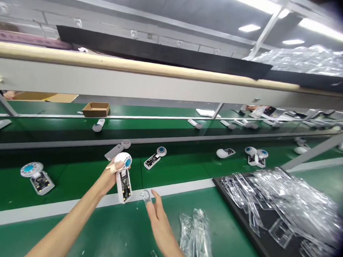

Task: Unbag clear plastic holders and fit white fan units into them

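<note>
My left hand (109, 177) grips a white handheld device (118, 183) by its round head, thumb across the front. The head has a blue centre, and the open body below shows a dark circuit board. Just to the right, my right hand (159, 218) pinches a small clear plastic piece (146, 196), its far end curved. The piece and the device are apart. Beyond my hands, a similar device (152, 161) with its board exposed lies on the green conveyor belt (187, 163). A closed-looking white one (113, 152) lies just behind my left hand.
At right, a black tray (238, 219) carries many clear plastic parts. Wrapped clear pieces (195, 235) lie on the green bench before me. More devices (42, 181) sit along the belt. A cardboard box (96, 109) stands farther back, below a low overhead shelf (150, 82).
</note>
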Available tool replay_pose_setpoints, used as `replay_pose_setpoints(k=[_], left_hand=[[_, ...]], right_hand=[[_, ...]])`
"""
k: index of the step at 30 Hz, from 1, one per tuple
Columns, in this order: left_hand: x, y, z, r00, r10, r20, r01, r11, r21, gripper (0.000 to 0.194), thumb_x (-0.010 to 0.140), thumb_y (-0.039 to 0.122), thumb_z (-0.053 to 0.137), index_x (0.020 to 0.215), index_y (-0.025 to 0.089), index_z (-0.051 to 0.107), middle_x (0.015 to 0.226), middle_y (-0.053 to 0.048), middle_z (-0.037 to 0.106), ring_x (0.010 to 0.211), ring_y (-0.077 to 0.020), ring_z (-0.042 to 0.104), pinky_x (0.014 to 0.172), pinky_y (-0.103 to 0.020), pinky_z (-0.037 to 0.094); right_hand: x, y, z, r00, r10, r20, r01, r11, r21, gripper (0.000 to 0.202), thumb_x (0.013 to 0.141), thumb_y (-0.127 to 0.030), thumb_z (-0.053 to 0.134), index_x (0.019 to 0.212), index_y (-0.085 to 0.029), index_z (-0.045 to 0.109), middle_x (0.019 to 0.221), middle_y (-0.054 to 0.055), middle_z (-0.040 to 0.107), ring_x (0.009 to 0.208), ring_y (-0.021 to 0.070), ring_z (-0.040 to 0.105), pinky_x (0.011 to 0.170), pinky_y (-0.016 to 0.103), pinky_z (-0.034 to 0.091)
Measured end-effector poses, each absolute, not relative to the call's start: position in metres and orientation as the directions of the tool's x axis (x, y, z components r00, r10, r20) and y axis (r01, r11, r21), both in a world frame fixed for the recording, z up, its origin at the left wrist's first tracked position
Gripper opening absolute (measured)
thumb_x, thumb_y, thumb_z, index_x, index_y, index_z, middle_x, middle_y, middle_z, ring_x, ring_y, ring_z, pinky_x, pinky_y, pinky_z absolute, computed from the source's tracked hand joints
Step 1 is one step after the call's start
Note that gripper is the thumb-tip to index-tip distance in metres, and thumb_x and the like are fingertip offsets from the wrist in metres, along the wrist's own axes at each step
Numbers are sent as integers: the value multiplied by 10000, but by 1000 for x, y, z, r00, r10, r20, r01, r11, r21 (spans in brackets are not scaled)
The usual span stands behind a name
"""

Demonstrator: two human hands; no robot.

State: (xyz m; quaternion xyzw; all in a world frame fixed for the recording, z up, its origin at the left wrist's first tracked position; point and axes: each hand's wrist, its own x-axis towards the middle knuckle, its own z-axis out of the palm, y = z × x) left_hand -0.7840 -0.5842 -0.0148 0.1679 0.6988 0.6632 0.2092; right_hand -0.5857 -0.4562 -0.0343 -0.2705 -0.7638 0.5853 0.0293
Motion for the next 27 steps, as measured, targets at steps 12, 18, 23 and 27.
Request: replay_pose_setpoints(k=[12, 18, 23, 27], left_hand=[[-699, -579, 28, -850, 443, -285, -473, -403, 783, 574, 589, 484, 708, 1046, 151, 612, 1018, -124, 681, 960, -312, 620, 776, -395, 526], [-688, -582, 27, -865, 439, -243, -428, -391, 815, 651, 583, 533, 722, 1106, 161, 610, 1064, -123, 667, 1015, -313, 596, 819, -381, 509], [-672, -589, 13, -809, 447, -381, -453, -63, 889, 625, 579, 506, 757, 1082, 163, 611, 1058, -129, 658, 995, -300, 601, 745, -356, 509], [-658, -584, 11, -913, 270, -307, -331, -48, 942, 539, 567, 521, 740, 962, 168, 640, 986, -98, 664, 937, -283, 610, 718, -343, 506]], right_hand=[[-609, -509, -11, -825, 486, 288, 188, 718, -670, 500, 906, -367, 428, 1398, -317, 358, 1115, 129, 512, 993, 299, 531, 795, 463, 471], [-591, -495, -11, -923, 365, 119, 147, 622, -769, 572, 925, -313, 385, 1459, -342, 180, 1004, 62, 567, 897, 229, 581, 756, 358, 498], [-587, -485, -1, -923, 325, 207, 37, 609, -793, 493, 886, -324, 465, 1376, -319, 402, 1063, 57, 566, 1006, 222, 537, 907, 373, 421], [-603, -480, -15, -772, 635, -1, 205, 248, -947, 385, 916, -344, 319, 1061, -167, 629, 870, 53, 647, 810, 176, 601, 761, 285, 460]])
